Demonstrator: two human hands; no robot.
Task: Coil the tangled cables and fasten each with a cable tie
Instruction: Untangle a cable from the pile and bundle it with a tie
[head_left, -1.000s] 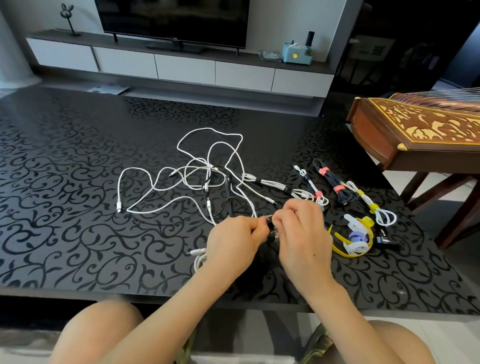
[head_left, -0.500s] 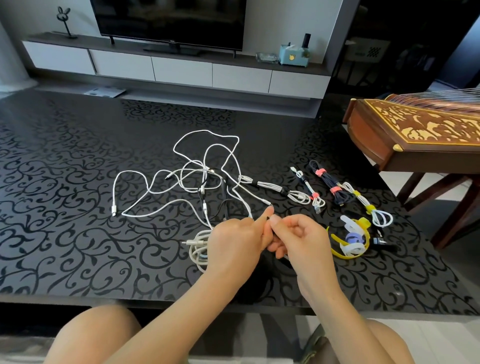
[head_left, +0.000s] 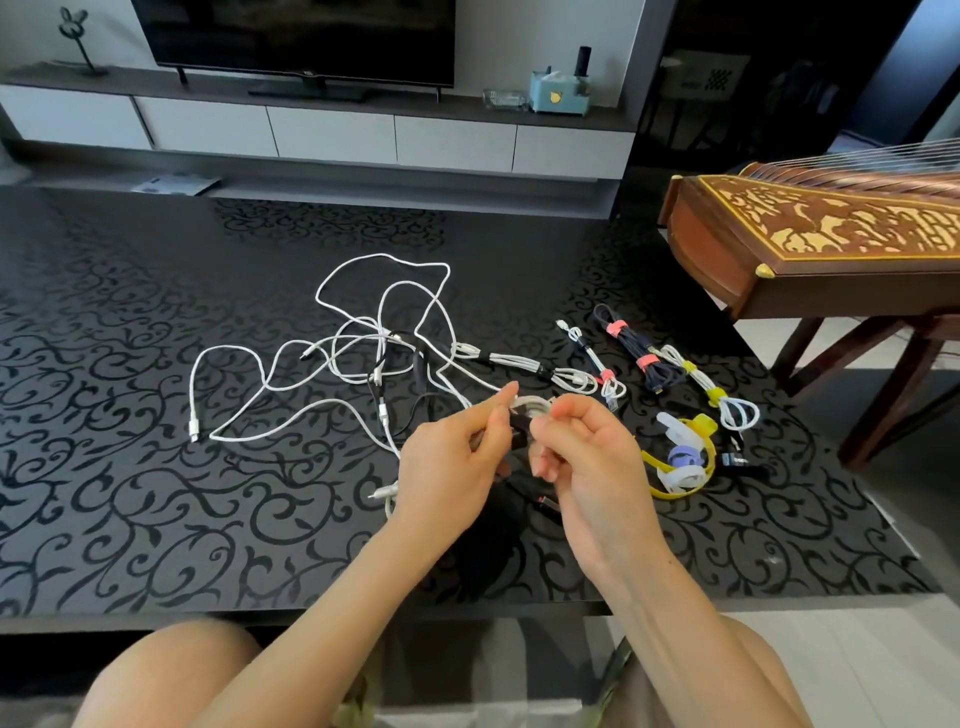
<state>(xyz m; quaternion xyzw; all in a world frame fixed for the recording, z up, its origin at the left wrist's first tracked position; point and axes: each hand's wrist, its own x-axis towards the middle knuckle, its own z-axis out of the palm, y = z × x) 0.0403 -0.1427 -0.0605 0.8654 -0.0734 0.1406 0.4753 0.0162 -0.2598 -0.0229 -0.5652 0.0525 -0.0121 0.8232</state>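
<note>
A tangle of white and black cables (head_left: 358, 358) sprawls over the middle of the black patterned table (head_left: 130, 493). My left hand (head_left: 447, 467) and my right hand (head_left: 587, 462) meet just above the table's near middle. Together they hold a small white coiled cable (head_left: 532, 404) with a black cable tie (head_left: 519, 423) around it. My left forefinger points up. A white plug end (head_left: 382, 492) of this coil pokes out left of my left wrist. Several tied cable bundles (head_left: 644, 358) lie in a row to the right.
Loose yellow, white and purple cable ties (head_left: 680, 457) lie in a heap right of my right hand, with a small black adapter (head_left: 737, 460) beside them. A carved wooden zither (head_left: 810, 244) on legs stands past the table's right edge. A TV cabinet (head_left: 332, 135) lines the far wall.
Both hands have lifted slightly and turned the coil, so its white loops and the black tie now show between the fingers. My left forefinger has stretched out.
</note>
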